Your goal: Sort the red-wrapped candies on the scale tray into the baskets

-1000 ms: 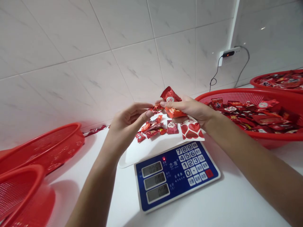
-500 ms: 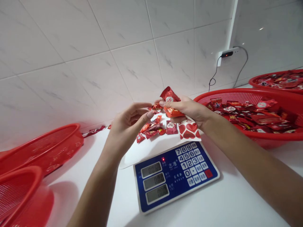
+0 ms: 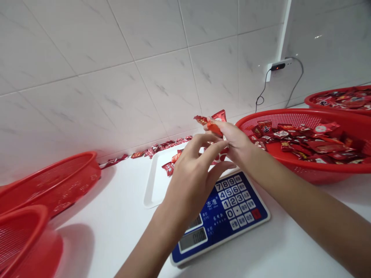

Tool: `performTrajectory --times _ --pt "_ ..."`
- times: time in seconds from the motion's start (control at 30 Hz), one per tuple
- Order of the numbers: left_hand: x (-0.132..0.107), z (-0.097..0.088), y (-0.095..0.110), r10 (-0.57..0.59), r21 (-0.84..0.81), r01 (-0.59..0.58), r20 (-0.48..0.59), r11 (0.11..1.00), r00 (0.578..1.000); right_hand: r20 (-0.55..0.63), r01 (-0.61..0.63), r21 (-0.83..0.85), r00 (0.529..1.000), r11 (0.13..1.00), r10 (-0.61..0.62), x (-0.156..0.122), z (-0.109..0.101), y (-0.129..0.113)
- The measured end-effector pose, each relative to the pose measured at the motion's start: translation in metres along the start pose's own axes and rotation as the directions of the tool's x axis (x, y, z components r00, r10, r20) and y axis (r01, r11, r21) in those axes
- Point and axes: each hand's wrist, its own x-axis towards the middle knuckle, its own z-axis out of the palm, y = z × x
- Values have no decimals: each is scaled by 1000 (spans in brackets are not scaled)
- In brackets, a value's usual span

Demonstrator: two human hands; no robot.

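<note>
A few wrapped sweets (image 3: 214, 128) are gripped in the right hand (image 3: 233, 135), up above the white scale tray (image 3: 151, 189). An orange one is pinched near the thumb, w/ red wrappers poking out past the fingers. The left hand (image 3: 191, 173) is brought across in front, fingers curved & thumb apart, right by a heart-print packet (image 3: 220, 157) that's seen b/w the hands. Whether that packet is actually pinched by the left can't be told tbh, since it's partly covered by the fingers.

More sweets (image 3: 168, 168) are seen on the tray, partly blocked by the left hand. The blue scale panel (image 3: 217, 227) is set in front, w/ its display side partly hidden by the left hand & wrist; most of the keypad (image 3: 234, 200) can be read.

A row of red wrappers (image 3: 156, 150) is lined up along the tiled wall (image 3: 87, 46) behind the tray. To the right, a big red basket (image 3: 278, 112) is loaded w/ similar sweets, w/ another filled basket (image 3: 309, 103) behind it. Two more red baskets (image 3: 72, 166) are parked on the left side of the white table (image 3: 116, 208).
</note>
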Motion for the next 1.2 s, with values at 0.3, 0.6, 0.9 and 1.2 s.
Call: performTrajectory --times 0.3,0.6,0.9,1.2 --pt "9 -48 -46 -185 -112 198 116 974 976 -11 103 263 995 959 -103 9 -13 -41" --pt "-7 1 -110 -501 163 511 581 844 641 2 137 308 990 942 -144 11 -25 -56" --pt "-12 8 -93 -383 106 383 492 918 782 46 106 326 991 939 -128 3 -19 -53" --pt "-10 7 -91 -422 167 388 407 907 811 109 102 320 984 942 -144 6 -20 -46"
